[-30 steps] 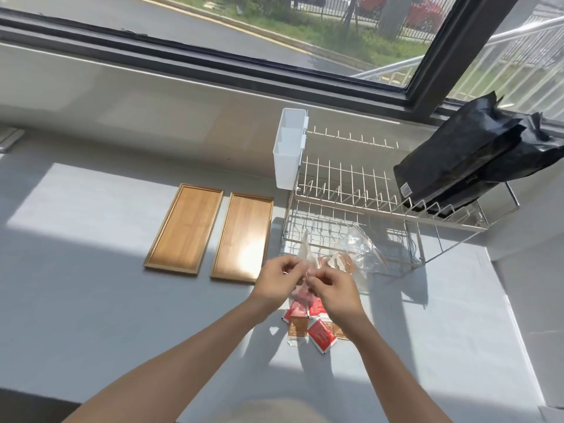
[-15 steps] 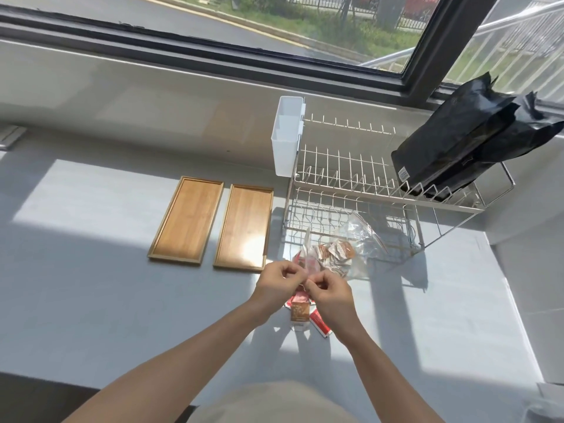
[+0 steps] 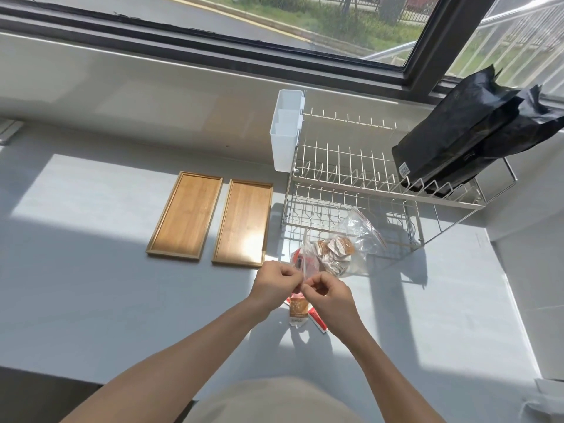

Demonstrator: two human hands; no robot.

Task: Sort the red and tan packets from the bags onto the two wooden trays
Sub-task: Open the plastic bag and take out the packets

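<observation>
Two wooden trays lie side by side on the grey counter, the left tray (image 3: 186,215) and the right tray (image 3: 244,222), both bare. My left hand (image 3: 276,282) and my right hand (image 3: 328,293) meet just right of them, both pinching the top of a clear plastic bag (image 3: 305,265) that holds red packets. Under my hands lie a tan packet (image 3: 297,309) and a red packet (image 3: 317,320) on the counter. Behind, a second clear bag (image 3: 351,239) with several tan packets (image 3: 334,251) rests against the rack.
A white wire dish rack (image 3: 351,178) stands right of the trays, with a white plastic cutlery holder (image 3: 285,129) on its left end and black bags (image 3: 467,132) on its right. A window sill runs along the back. The counter's front edge is near my body.
My hands have kept together on the red-packet bag, shifting slightly. The view moved closer and tilted down a little.
</observation>
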